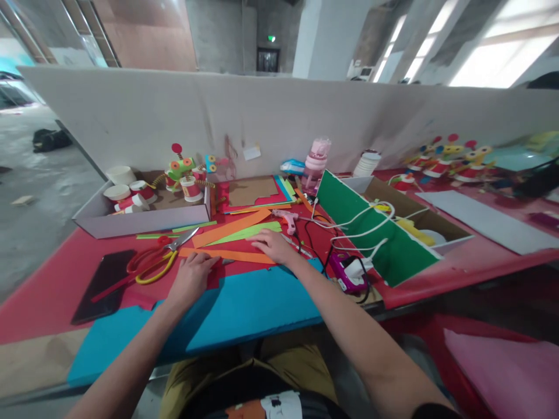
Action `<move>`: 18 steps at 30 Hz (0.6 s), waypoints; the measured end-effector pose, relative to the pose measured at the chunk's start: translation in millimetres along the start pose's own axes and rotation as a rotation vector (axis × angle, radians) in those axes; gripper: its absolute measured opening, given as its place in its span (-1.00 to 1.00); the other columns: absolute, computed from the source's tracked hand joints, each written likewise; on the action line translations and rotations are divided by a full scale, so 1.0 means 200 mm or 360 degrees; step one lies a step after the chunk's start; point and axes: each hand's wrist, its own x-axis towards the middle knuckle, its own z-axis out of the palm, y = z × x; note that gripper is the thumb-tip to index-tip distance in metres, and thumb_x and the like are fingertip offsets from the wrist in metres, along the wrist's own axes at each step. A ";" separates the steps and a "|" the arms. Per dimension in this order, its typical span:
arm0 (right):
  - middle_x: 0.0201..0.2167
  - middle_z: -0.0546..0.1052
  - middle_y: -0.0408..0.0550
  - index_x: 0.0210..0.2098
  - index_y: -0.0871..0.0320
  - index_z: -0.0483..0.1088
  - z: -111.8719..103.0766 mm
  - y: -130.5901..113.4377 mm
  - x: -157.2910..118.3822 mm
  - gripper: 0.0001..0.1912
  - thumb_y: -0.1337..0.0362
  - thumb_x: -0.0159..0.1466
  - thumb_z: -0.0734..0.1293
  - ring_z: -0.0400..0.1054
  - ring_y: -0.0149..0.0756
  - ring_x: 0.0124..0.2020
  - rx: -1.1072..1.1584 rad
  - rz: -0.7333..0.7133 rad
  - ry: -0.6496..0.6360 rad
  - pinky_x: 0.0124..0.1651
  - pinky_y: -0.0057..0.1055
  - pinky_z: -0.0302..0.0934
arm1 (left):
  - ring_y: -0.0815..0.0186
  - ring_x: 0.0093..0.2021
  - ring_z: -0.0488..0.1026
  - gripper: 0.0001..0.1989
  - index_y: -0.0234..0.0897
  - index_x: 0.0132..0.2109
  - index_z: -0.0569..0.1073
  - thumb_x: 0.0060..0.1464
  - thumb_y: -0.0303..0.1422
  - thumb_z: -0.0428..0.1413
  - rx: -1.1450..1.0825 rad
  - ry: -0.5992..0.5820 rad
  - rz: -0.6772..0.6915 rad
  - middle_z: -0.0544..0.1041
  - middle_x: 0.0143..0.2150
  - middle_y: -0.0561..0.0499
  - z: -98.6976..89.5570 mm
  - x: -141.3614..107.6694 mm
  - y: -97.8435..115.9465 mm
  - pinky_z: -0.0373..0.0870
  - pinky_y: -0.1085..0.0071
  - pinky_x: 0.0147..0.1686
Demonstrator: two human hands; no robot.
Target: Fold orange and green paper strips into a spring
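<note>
My left hand (194,276) lies over the left part of an orange paper strip (247,255), its fingers closed together and pointing right. A small dark, thin item shows at its fingertips, too blurred to name. My right hand (271,245) is open with fingers stretched left, above the right part of that strip and touching the edge of light green paper strips (244,233). Another orange strip (236,226) lies behind. Left of my left hand are scissors (159,267) with red and yellow handles. Blue paper (262,299) covers the table's front edge.
A box of paper cups (144,224) and a robot-like paper figure (180,169) stand back left. A pink glue gun (286,220), cables, a purple power strip (345,276) and a green-sided box (371,233) are right. A black tablet or phone (102,288) lies left.
</note>
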 end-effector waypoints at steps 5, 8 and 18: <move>-0.26 0.51 0.03 0.00 0.12 0.53 0.04 0.05 -0.12 -0.73 0.35 0.34 0.30 0.37 -0.32 -0.26 -0.0079 -0.0059 -0.0244 -0.17 -0.44 0.21 | 0.07 -0.03 0.34 -0.55 -0.23 0.15 0.47 0.20 -0.50 -0.11 -0.0032 -0.0042 -0.0016 0.49 -0.01 -0.19 -0.02 0.00 0.04 0.29 0.21 -0.13; -0.29 0.48 0.01 0.01 0.12 0.52 0.07 0.06 -0.13 -0.72 0.35 0.33 0.31 0.36 -0.33 -0.28 -0.0100 -0.0017 -0.0243 -0.20 -0.47 0.20 | 0.05 -0.01 0.33 -0.54 -0.23 0.16 0.46 0.19 -0.50 -0.11 -0.0021 -0.0072 -0.0032 0.48 0.00 -0.19 -0.03 -0.01 0.06 0.28 0.19 -0.10; -0.31 0.48 -0.02 0.00 0.08 0.53 0.08 0.06 -0.11 -0.72 0.36 0.32 0.33 0.35 -0.34 -0.29 -0.0084 0.0016 -0.0226 -0.21 -0.47 0.18 | 0.04 -0.01 0.33 -0.51 -0.24 0.19 0.44 0.17 -0.54 -0.12 0.0054 -0.0129 0.0001 0.48 0.02 -0.20 -0.03 0.00 0.12 0.27 0.18 -0.13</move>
